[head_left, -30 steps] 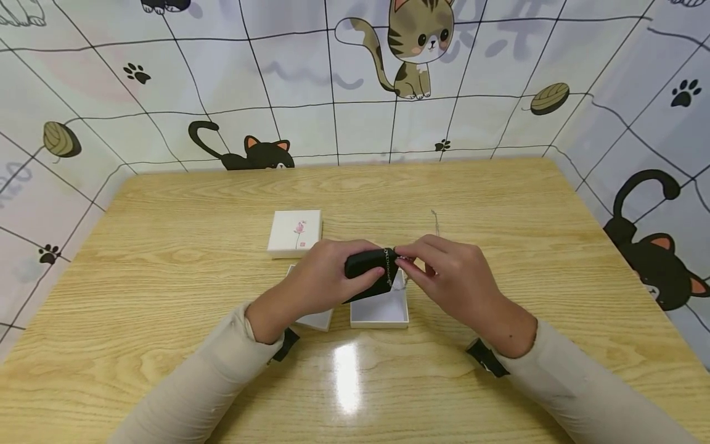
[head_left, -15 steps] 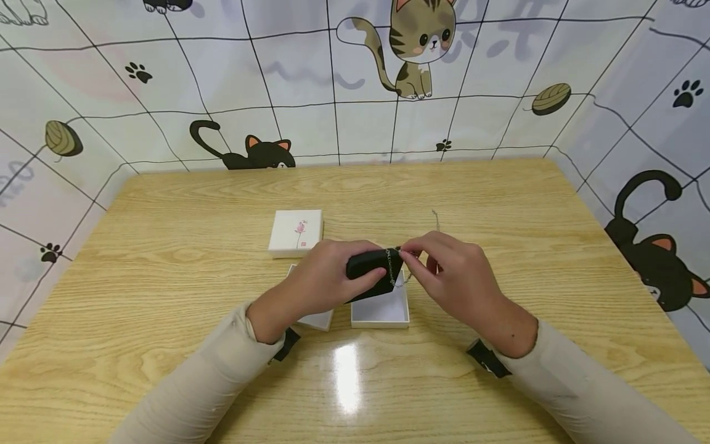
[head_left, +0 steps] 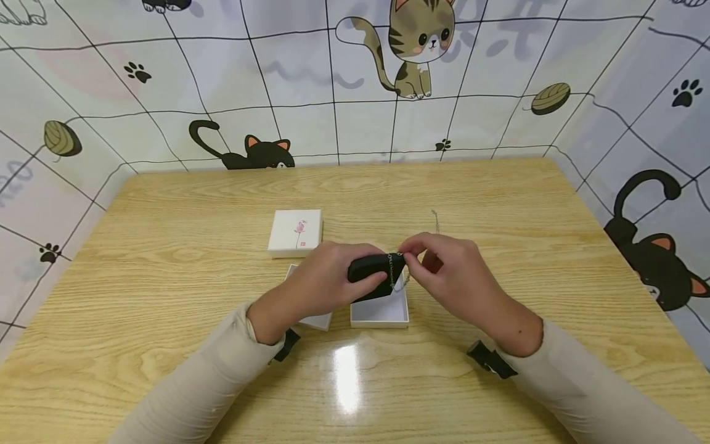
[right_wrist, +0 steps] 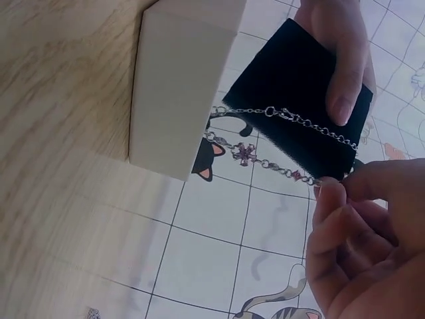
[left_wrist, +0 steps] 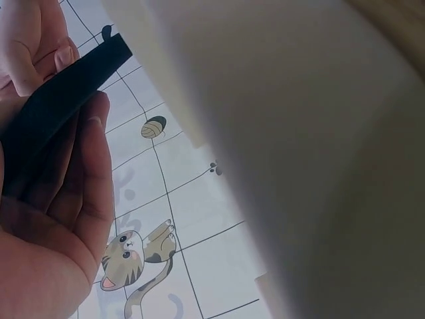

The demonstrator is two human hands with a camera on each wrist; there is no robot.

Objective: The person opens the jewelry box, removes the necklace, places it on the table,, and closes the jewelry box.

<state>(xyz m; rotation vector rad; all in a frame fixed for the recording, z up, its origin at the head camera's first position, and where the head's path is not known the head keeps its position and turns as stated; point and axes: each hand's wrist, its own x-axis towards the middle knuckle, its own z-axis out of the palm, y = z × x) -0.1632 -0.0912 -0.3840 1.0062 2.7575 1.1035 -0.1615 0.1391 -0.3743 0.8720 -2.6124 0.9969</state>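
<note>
In the head view my left hand (head_left: 324,274) grips a black velvety pad (head_left: 368,266) above an open white box (head_left: 379,316), thumb across its face. A silver chain bracelet (right_wrist: 299,121) crosses the pad in the right wrist view. Its other strand, with a pink flower charm (right_wrist: 244,154), hangs below the pad's edge. My right hand (head_left: 452,265) pinches the bracelet at the pad's corner between thumb and forefinger. From the left wrist view, the left fingers (left_wrist: 96,173) lie along the pad's underside; the bracelet is hidden there.
A white box with a pink flower print (head_left: 295,233) sits behind the left hand. Beside the open box lies a flat white piece (head_left: 317,321), partly under the left forearm. Another thin chain (head_left: 435,219) lies on the table beyond the right hand. Printed cloth walls (head_left: 360,129) enclose the table.
The pad has shifted slightly right and down in the left hand. My right fingers have moved slightly right, still pinching the bracelet at the pad's corner. The boxes have not moved.
</note>
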